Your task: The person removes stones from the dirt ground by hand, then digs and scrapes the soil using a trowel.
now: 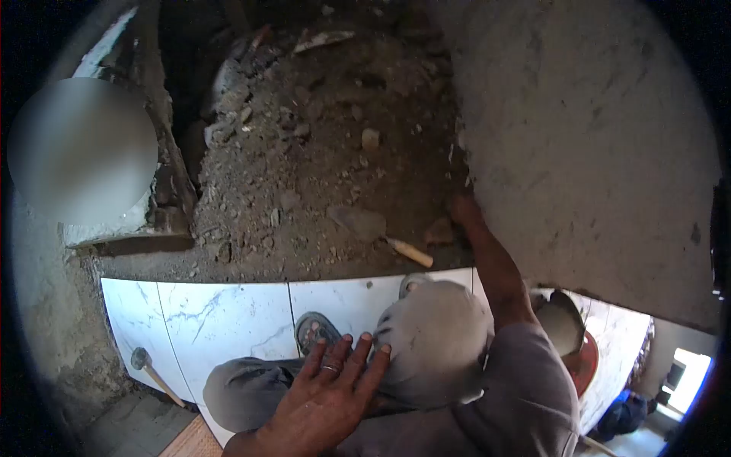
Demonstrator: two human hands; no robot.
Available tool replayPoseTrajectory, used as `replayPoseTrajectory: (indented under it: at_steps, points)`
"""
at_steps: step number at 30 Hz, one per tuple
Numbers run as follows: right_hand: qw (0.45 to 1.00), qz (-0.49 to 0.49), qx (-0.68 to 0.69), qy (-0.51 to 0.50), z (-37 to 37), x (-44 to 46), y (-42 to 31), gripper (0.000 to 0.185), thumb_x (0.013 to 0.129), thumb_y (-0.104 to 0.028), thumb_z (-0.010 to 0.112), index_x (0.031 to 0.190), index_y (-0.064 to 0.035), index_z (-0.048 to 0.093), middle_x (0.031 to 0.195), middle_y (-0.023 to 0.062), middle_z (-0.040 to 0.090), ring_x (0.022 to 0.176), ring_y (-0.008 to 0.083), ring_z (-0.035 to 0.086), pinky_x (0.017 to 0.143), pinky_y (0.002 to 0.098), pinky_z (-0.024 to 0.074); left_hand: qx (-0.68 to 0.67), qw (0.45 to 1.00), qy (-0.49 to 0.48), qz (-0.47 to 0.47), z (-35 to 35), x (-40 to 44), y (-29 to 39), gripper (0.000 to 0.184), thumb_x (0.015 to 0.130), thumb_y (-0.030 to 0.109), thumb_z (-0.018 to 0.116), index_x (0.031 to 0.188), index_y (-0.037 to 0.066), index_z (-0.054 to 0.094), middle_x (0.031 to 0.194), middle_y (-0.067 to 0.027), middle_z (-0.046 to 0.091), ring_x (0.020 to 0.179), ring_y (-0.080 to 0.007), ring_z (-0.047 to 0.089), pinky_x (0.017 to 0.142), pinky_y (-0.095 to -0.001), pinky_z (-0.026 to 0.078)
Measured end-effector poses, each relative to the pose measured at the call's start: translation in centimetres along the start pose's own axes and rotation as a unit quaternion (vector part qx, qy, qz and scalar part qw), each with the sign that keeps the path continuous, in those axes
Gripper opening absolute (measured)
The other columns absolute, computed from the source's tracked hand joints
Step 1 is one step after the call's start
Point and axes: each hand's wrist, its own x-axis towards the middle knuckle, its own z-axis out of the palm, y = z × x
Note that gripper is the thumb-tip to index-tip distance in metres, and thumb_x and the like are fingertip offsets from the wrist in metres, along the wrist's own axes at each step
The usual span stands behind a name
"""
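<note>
White marble-patterned tiles (228, 320) cover the near strip, so that part looks done; beyond their edge, the rubble-strewn soil (312, 167) lies bare and uneven, apparently unfinished. Your left hand (327, 397) is spread and holds nothing, beside your knee (438, 343). Your right hand (467, 209) reaches down by the wall (586, 152), too shadowed to tell its grip, with the wooden-handled trowel (365, 226) lying nearby on the soil

No text, label, brand, number or sign readable from where I stand. White floor tiles (221, 316) carry grey veining, no legible lettering. Likewise nothing to read on trowel handle (411, 254), hammer (163, 385), grey wall (579, 152) or shirt sleeve (533, 373).
</note>
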Motion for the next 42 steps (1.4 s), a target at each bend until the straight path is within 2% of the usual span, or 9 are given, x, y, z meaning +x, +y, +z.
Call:
replayPoseTrajectory:
  at_steps: [3,6,11,15,17,21,34,38,42]
  points:
    - [0.983,-0.161,0.023,0.082,-3.9,-0.1,-1.9,0.034,0.082,-0.033,0.057,0.093,-0.0006,0.064,0.091,0.0229,0.064,0.085,0.0365,0.064,0.076,0.0460,0.0503,0.003,1.000,-0.001,0.016,0.3,0.3,-0.5,0.056,0.088,0.019,0.045,0.138,0.005,0.028,0.140,-0.0226,0.033,0.128,-0.0369,0.036,0.106,-0.0501,0.028]
    - [0.943,0.058,0.259,-0.200,-11.8,-0.2,-6.8,0.039,0.084,-0.032,0.057,0.104,0.0008,0.060,0.094,0.0171,0.064,0.083,0.0286,0.063,0.073,0.0412,0.0512,-0.002,1.000,0.006,0.023,0.6,0.8,-0.7,0.056,0.088,0.019,0.045,0.139,0.004,0.027,0.139,-0.0230,0.033,0.127,-0.0377,0.037,0.106,-0.0502,0.028]
    - [0.667,-0.055,0.740,-0.066,-23.7,6.8,-12.2,0.061,0.096,-0.042,0.038,0.139,-0.0002,0.024,0.122,0.0218,0.049,0.111,0.0285,0.052,0.092,0.0408,0.0461,0.004,0.999,-0.013,0.030,-0.2,1.5,-0.3,0.055,0.089,0.021,0.046,0.138,0.004,0.028,0.138,-0.0227,0.036,0.126,-0.0377,0.038,0.105,-0.0493,0.029]
    - [0.802,-0.034,0.593,0.063,-25.7,10.3,-14.2,0.059,0.093,-0.045,0.044,0.134,-0.0021,0.035,0.115,0.0197,0.054,0.102,0.0284,0.056,0.090,0.0388,0.0470,-0.008,0.999,0.021,0.026,-0.6,1.6,0.2,0.058,0.087,0.022,0.049,0.138,0.004,0.029,0.136,-0.0215,0.039,0.124,-0.0373,0.041,0.106,-0.0475,0.029]
    - [0.977,-0.168,0.126,-0.028,-20.0,12.5,-12.9,0.053,0.090,-0.044,0.051,0.120,0.0000,0.051,0.108,0.0195,0.059,0.098,0.0301,0.058,0.087,0.0404,0.0469,-0.020,0.999,0.039,0.006,-0.8,1.5,0.4,0.057,0.087,0.021,0.049,0.138,0.004,0.029,0.136,-0.0211,0.039,0.123,-0.0374,0.041,0.106,-0.0472,0.029]
    - [0.941,-0.145,-0.145,-0.268,-9.1,1.1,-10.3,0.051,0.082,-0.051,0.051,0.102,-0.0058,0.066,0.106,0.0184,0.063,0.101,0.0339,0.058,0.089,0.0433,0.0435,0.026,0.998,0.045,0.021,-0.4,1.3,-0.8,0.057,0.088,0.023,0.049,0.138,0.004,0.029,0.136,-0.0213,0.038,0.124,-0.0377,0.040,0.106,-0.0476,0.029]
    - [0.983,-0.091,0.073,-0.141,-6.1,0.2,-10.1,0.056,0.074,-0.035,0.063,0.111,0.0041,0.047,0.096,0.0231,0.060,0.088,0.0299,0.060,0.075,0.0411,0.0473,0.003,0.999,0.013,0.035,1.0,1.4,-1.7,0.058,0.089,0.022,0.046,0.139,0.003,0.025,0.138,-0.0241,0.035,0.125,-0.0385,0.038,0.106,-0.0505,0.028]
    - [0.779,0.012,0.627,-0.015,-18.9,10.4,-12.5,0.017,0.087,-0.016,0.049,0.095,-0.0025,0.056,0.091,0.0104,0.060,0.075,0.0188,0.056,0.064,0.0340,0.0473,0.031,0.999,0.019,0.037,0.6,1.7,-1.5,0.057,0.089,0.024,0.047,0.138,0.003,0.028,0.136,-0.0235,0.037,0.124,-0.0369,0.041,0.105,-0.0500,0.029]
    - [0.877,-0.132,0.452,0.101,-21.7,10.1,-17.2,0.030,0.088,-0.027,0.053,0.100,0.0006,0.054,0.089,0.0103,0.060,0.080,0.0209,0.058,0.068,0.0355,0.0468,-0.007,0.999,0.035,0.029,0.3,2.4,-1.3,0.054,0.089,0.021,0.044,0.137,0.002,0.030,0.136,-0.0233,0.038,0.123,-0.0359,0.043,0.105,-0.0492,0.030]
